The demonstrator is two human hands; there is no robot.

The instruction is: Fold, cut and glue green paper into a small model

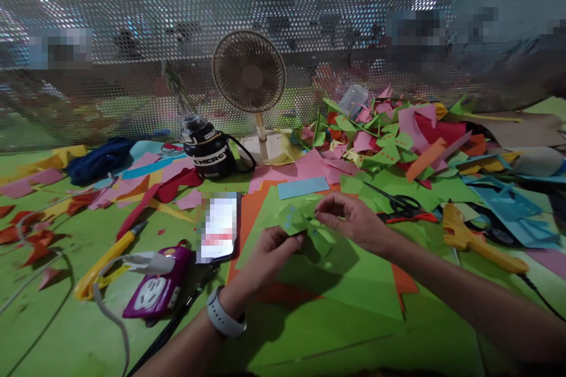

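Note:
My left hand (273, 250), with a watch (225, 313) on its wrist, is closed on a green paper piece (289, 219) with small blue marks. To its right, my right hand (354, 221) is held in a pinch close to the paper's edge; whatever sits between those fingertips is too small to make out. More small green strips hang just below the fingers. Under both hands lies a large green sheet (354, 288) over orange sheets (252, 212). A light blue paper strip (303, 187) rests just beyond the hands.
Black scissors (402, 205) and a yellow glue gun (477, 238) lie at right. At left are a phone (220, 227), a purple power bank (159, 285) and a yellow cutter (108, 259). Behind stand a black bottle (206, 150), a fan (250, 73) and a paper scrap heap (380, 135).

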